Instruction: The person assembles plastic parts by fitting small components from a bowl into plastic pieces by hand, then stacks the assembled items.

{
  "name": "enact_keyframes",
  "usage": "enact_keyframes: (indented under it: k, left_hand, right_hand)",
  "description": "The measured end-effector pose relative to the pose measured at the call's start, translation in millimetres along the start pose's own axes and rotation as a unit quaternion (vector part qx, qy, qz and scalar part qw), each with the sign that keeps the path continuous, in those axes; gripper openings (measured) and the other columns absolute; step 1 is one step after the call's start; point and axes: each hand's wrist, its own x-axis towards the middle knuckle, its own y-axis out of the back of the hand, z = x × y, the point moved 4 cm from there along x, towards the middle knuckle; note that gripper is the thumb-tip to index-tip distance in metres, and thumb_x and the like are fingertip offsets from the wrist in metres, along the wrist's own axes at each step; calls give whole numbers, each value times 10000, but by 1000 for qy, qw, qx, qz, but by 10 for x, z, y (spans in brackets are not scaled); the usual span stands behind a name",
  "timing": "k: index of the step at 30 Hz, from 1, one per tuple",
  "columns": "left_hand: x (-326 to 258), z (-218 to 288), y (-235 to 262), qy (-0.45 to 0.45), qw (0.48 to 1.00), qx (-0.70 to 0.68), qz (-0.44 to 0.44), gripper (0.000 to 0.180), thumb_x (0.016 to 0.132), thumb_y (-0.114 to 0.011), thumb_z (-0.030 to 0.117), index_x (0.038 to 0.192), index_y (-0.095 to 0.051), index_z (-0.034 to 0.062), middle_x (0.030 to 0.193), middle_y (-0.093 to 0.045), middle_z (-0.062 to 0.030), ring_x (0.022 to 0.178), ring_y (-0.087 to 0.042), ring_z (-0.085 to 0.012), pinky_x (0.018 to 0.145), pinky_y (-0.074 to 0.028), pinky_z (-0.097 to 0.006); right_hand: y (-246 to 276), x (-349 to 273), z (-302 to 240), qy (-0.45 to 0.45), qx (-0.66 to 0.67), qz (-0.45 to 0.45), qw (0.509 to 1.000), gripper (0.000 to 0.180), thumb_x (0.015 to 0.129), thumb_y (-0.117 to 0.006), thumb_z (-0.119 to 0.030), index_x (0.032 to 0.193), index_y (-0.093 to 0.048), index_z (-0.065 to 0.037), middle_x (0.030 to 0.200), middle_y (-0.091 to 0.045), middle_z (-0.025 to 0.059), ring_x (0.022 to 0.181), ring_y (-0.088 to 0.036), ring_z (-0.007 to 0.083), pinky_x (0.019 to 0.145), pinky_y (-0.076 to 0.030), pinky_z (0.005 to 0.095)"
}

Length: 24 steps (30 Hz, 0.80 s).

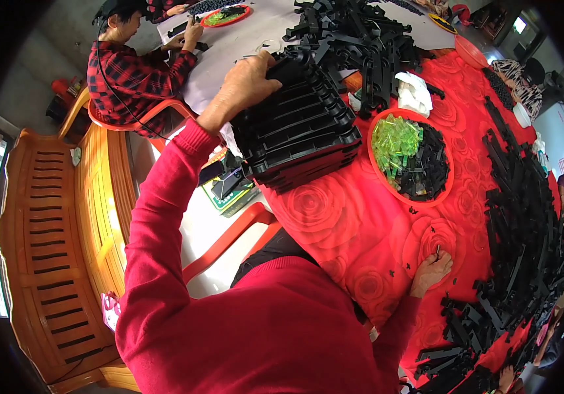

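Observation:
A stack of ribbed black plastic trays (295,125) stands at the table's near left edge. My left hand (249,82) grips its far left corner, thumb on top and fingertips partly hidden. On the red rose-patterned tablecloth (311,207), my right hand (432,270) rests low on the right, fingers pinched together. A tiny dark tip shows at those fingers, too small to name. Between the trays and the long parts lies a round orange-red dish (408,202) with clear green pieces (397,141) and small black pieces (430,164). Several black specks lie near my right hand.
Long black plastic parts (525,230) cover the table's right side, and more are heaped (361,39) at the far side. Crumpled white tissue (414,92) lies beyond the dish. A person in a checked shirt (131,85) sits at far left. A wooden bench (52,249) stands left.

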Motion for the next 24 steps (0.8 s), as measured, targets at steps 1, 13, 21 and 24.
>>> enact_keyframes:
  k: [1, 13, 21, 24]
  left_hand:
    - [38, -59, 71, -3, 999, -27, 17, 526, 724, -737, 257, 1137, -555, -12, 954, -663, -229, 931, -647, -352, 802, -508, -411]
    - [351, -387, 16, -52, 998, -32, -30, 401, 709, -719, 159, 1069, -623, 10, 983, -660, -227, 942, -637, -365, 813, -501, -406]
    - [416, -282, -34, -46, 997, -35, -54, 371, 713, -700, 138, 1049, -630, -5, 972, -666, -214, 950, -635, -361, 818, -500, -406]
    - [415, -276, -76, -56, 997, -32, -43, 369, 712, -697, 140, 1044, -632, -7, 977, -665, -214, 946, -635, -364, 819, -500, -408]
  right_hand:
    - [5, 8, -15, 0, 1, -1, 1000, 191, 743, -563, 12, 925, -522, -29, 918, -557, 184, 882, -523, 383, 766, -403, 465]
    - [20, 13, -42, -24, 2, -2, 1000, 197, 744, -567, 19, 932, -529, -26, 919, -554, 186, 881, -520, 383, 773, -403, 464]
    - [56, 31, -118, -36, 12, -15, 999, 190, 748, -561, 23, 932, -531, -19, 915, -550, 186, 875, -517, 388, 757, -405, 477]
    - [10, 25, -43, -32, -10, -16, 999, 187, 744, -575, 34, 921, -534, -12, 905, -561, 174, 883, -519, 368, 769, -402, 466]
